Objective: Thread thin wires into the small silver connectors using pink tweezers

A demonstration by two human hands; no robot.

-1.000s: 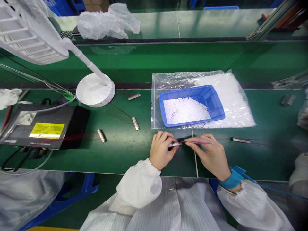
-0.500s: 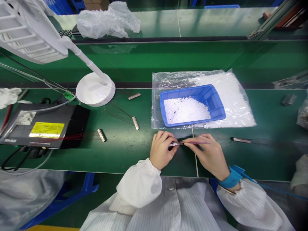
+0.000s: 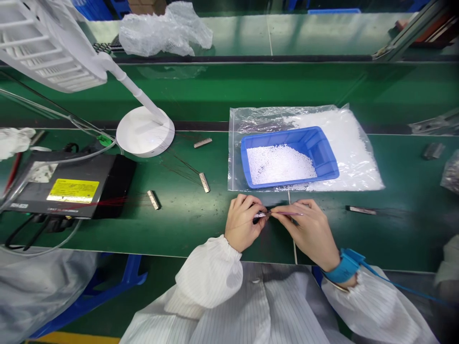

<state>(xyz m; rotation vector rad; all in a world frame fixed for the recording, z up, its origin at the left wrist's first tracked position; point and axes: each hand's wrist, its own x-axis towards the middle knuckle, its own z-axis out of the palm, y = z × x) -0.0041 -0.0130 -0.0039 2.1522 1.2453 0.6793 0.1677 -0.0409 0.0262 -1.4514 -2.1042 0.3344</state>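
Observation:
My left hand point(image 3: 244, 222) pinches a small metal connector strip point(image 3: 260, 215) between thumb and fingers, close to the front of the green mat point(image 3: 186, 234). My right hand point(image 3: 307, 230) holds slim pink-sheened tweezers point(image 3: 289, 213), whose tips meet the strip's end by my left fingers. The contact point is partly hidden by my fingertips. Fine dark wires hang below the strip, too thin to count. A blue strap point(image 3: 343, 266) circles my right wrist.
Several wired metal strips lie on the mat, left and right of my hands. Behind them stands a blue tray point(image 3: 287, 157) of white granules on a plastic bag point(image 3: 358, 157). At left are a white lamp base point(image 3: 145, 132) and a black device point(image 3: 64, 186). A sleeve shows at each side.
My right hand has moved left, bringing the tweezers closer to the strip. The hands are nearer each other, and the whole view has shifted slightly.

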